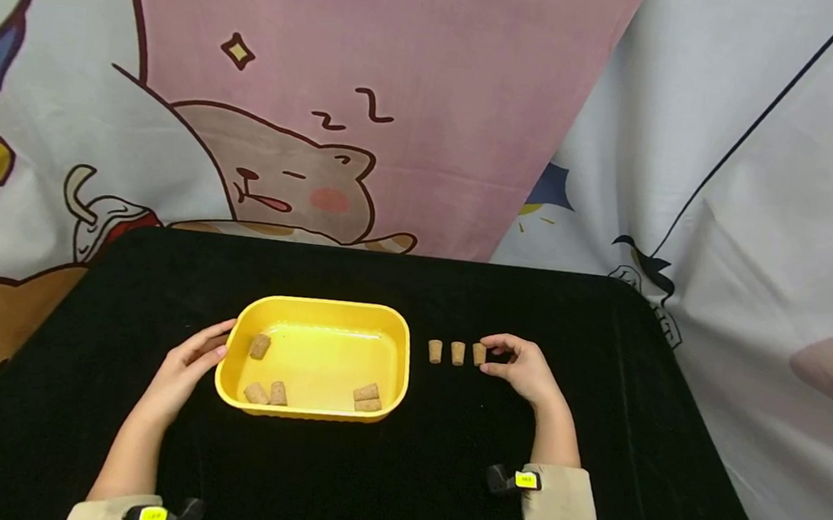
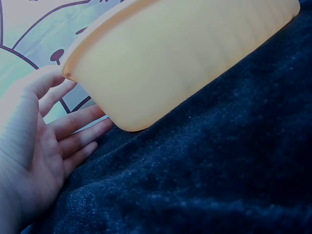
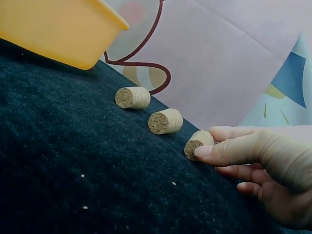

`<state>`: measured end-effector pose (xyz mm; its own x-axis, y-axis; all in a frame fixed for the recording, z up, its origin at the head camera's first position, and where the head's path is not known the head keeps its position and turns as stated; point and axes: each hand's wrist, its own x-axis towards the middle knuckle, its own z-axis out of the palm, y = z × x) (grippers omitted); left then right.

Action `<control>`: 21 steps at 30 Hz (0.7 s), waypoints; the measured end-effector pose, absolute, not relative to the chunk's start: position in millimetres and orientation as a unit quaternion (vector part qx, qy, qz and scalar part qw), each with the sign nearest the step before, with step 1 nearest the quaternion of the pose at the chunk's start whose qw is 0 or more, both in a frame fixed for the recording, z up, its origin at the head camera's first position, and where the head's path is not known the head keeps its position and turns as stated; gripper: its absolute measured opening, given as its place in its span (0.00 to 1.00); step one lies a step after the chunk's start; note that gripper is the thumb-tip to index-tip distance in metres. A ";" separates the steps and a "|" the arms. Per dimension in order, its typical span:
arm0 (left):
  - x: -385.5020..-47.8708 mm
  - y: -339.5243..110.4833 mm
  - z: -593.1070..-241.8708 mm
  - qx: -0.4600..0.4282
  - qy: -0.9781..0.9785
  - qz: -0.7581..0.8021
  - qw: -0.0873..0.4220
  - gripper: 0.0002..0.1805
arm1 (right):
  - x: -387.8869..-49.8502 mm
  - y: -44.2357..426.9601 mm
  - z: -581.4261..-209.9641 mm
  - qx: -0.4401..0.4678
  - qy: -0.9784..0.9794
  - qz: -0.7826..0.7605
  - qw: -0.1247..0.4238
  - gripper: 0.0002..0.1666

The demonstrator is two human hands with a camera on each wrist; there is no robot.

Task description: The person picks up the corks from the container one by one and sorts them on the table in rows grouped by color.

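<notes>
A yellow plastic tub [image 1: 311, 414] stands on the black cloth with several corks [image 1: 278, 393] lying inside it. My left hand [image 1: 188, 368] rests against the tub's left end, its fingers fairly straight; the left wrist view shows the fingertips at the rim and outer wall. To the right of the tub, three corks lie in a row. At the right end of that row, my right hand [image 1: 526, 373] pinches a cork [image 3: 199, 142] between thumb and index finger. The middle cork [image 3: 165, 121] and the left cork [image 3: 132, 98] lie apart from the hand.
Black cloth [image 1: 364, 489] covers the table beneath everything. A printed curtain [image 1: 437, 44] with cartoon animals hangs right behind the table's far edge. Small pale crumbs [image 3: 85, 207] dot the cloth near the corks. Each sleeve carries a wrist camera [image 1: 504, 479].
</notes>
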<state>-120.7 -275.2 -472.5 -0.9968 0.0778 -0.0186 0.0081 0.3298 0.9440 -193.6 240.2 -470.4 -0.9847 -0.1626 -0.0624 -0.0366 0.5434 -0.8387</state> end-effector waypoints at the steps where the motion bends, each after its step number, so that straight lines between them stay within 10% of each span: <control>1: -120.7 -275.1 -472.5 0.026 0.815 0.578 0.030 0.29 | -193.6 240.0 -470.8 -0.058 0.878 -0.470 0.066 0.22; 21: -120.9 -275.0 -472.1 0.029 0.818 0.573 0.030 0.29 | -188.3 235.4 -445.6 -0.083 0.890 -0.447 0.032 0.23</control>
